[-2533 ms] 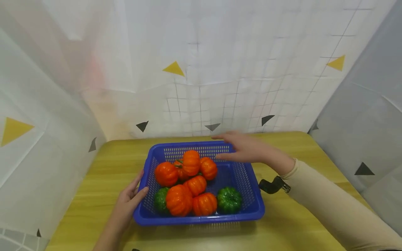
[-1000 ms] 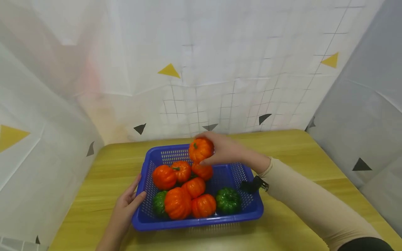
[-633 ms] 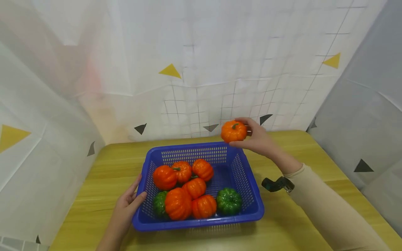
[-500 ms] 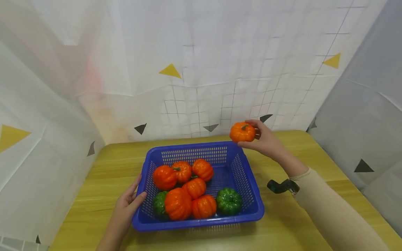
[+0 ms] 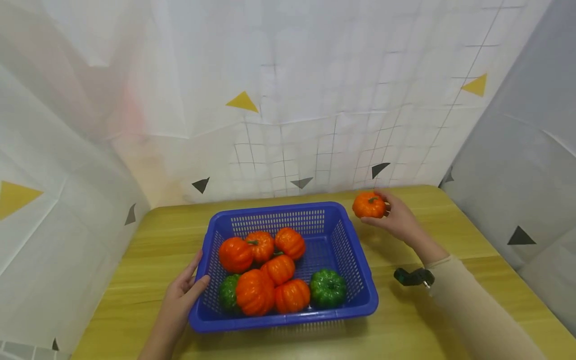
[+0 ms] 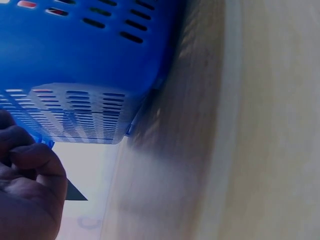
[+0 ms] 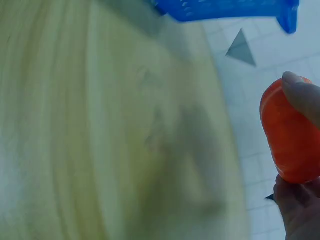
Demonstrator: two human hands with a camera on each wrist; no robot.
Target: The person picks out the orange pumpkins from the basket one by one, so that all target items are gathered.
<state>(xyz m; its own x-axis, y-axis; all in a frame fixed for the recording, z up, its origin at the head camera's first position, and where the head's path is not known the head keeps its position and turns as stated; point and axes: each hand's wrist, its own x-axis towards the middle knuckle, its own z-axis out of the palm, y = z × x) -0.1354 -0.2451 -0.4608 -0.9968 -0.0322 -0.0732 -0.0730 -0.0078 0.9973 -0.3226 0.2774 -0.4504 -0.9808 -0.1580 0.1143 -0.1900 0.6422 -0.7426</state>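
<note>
My right hand (image 5: 398,218) grips a small orange pumpkin (image 5: 368,205) between thumb and fingers, to the right of the blue plastic basket (image 5: 288,316). In the right wrist view this pumpkin (image 7: 290,135) appears at the right edge, apart from the basket and seemingly above the table. My left hand (image 5: 177,295) holds the basket's left side, thumb over the rim. The left wrist view shows its curled fingers (image 6: 35,160) by the slotted wall. Inside the basket lie several orange pumpkins (image 5: 255,292), a green one (image 5: 328,288) at the front right and another green one (image 5: 228,294), partly hidden.
The basket stands on a yellowish wood-grain table (image 5: 148,250). A white sheet wall (image 5: 288,150) with yellow and dark triangles rises behind, and more sheeting closes both sides. A black strap-like device (image 5: 411,276) hangs at my right wrist.
My right hand reached into the basket, took the top orange pumpkin, lifted it over the right rim and lowered it toward the table. My left hand has stayed at the basket.
</note>
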